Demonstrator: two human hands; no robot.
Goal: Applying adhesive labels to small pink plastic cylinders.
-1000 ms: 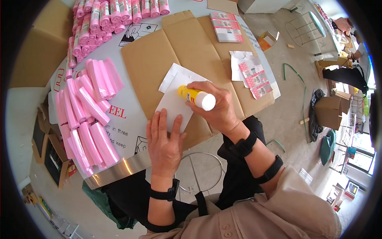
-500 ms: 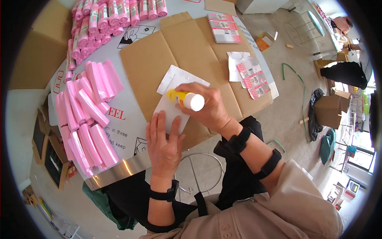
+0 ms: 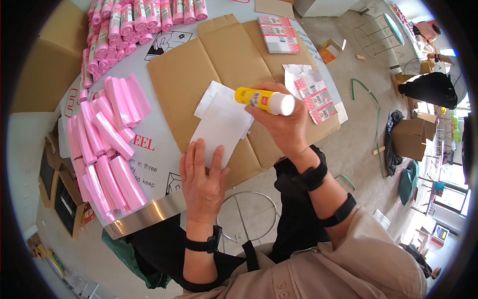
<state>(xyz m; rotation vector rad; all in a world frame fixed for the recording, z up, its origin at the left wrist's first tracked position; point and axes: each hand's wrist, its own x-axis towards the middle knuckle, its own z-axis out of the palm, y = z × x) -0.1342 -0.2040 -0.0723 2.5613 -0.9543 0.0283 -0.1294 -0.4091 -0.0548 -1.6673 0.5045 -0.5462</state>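
My left hand (image 3: 203, 182) lies flat, pinning the white paper sheet (image 3: 222, 127) to the bench (image 3: 164, 164); my right hand (image 3: 284, 124) has its grip closed round the yellow glue stick (image 3: 264, 100), angled just above the sheet's far corner.

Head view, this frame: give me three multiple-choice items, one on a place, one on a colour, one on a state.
1. Where does the white paper sheet lie?
A. on the flattened brown cardboard
B. on the floor
C. on the pink rolls

2. What colour is the body of the glue stick?
A. blue
B. yellow
C. green

3. What is the left hand doing?
A. lying flat on the sheet's near edge
B. gripping a roll
C. raised, off the table

Answers: 1 A, cardboard shows around the sheet. 2 B, yellow tube in the right hand. 3 A, fingers spread over the paper.
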